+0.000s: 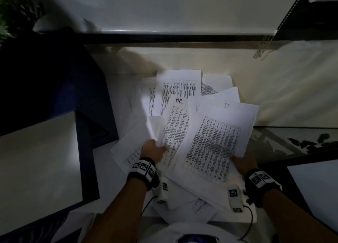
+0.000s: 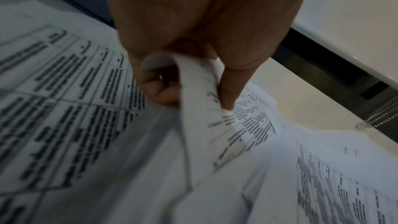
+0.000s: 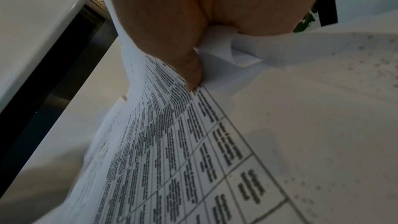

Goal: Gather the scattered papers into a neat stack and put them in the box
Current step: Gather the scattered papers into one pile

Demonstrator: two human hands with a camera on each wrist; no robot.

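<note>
Papers (image 1: 184, 103) lie as a loose fanned pile mid-desk, right in front of the person, sheets overlapping at diff angles, some w/ printed tables; one marked HR (image 1: 178, 114), one marked IT (image 1: 215, 142). Long axes roughly run away from the body but splay out, so not squared yet. Left hand (image 1: 153, 150) grips the near edge of the HR sheet; left wrist view shows thumb (image 2: 228, 91) on top and fingers (image 2: 159, 89) curled under, paper edge bent between them. Right hand (image 1: 241, 162) holds the near right corner of the IT sheet; right wrist view has thumb (image 3: 191, 72) pressed on the printed face, other fingers hidden under the paper, so pinch looks likely but underside can't be seen. More sheets sit flat further back and under the wrists near the body. Box (image 1: 54, 96) is the dark blue one, to the left of the pile, near its left edge, w/ a pale flat lid or panel (image 1: 38, 160) beside/over its near part; can't tell if the opening is free, too dark. Key relation: box is left of the hands, left hand nearer to it, so the stack prob goes leftward once squared. Judged stage: mid-gather, stacking not done, nothing seen in box. Desk (image 1: 274, 96) pale, plant (image 1: 11, 10) far left corner, blind chain (image 1: 265, 46) upper right.
</note>
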